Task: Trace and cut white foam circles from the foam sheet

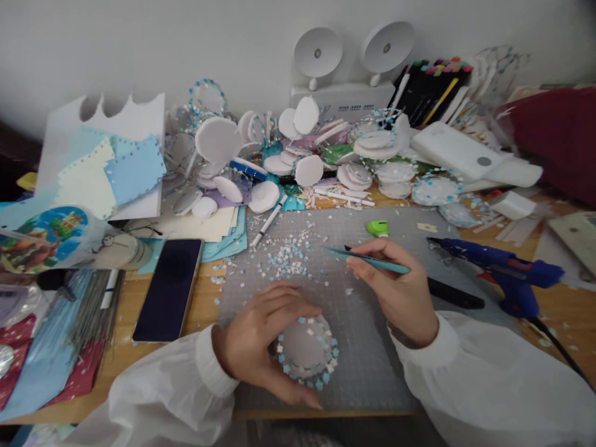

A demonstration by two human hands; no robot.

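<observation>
My left hand (261,329) curves around the left side of a round pale disc (307,344), thumb below and fingers above. Small blue and white flower-shaped pieces ring the disc's edge. Pinched in my right hand (403,292) is a pair of teal tweezers (386,264), tips pointing left over the mat. Whether the tips hold a piece is too small to tell. Loose paper flowers (288,257) lie scattered on the grey cutting mat (363,360), beyond my left hand.
A blue glue gun (503,267) lies at right, beside a black tool (454,293). A green-capped item (377,228) sits behind my right hand. At left are a phone (170,288) and a plastic cup (69,239). Piled white discs (310,171) line the back.
</observation>
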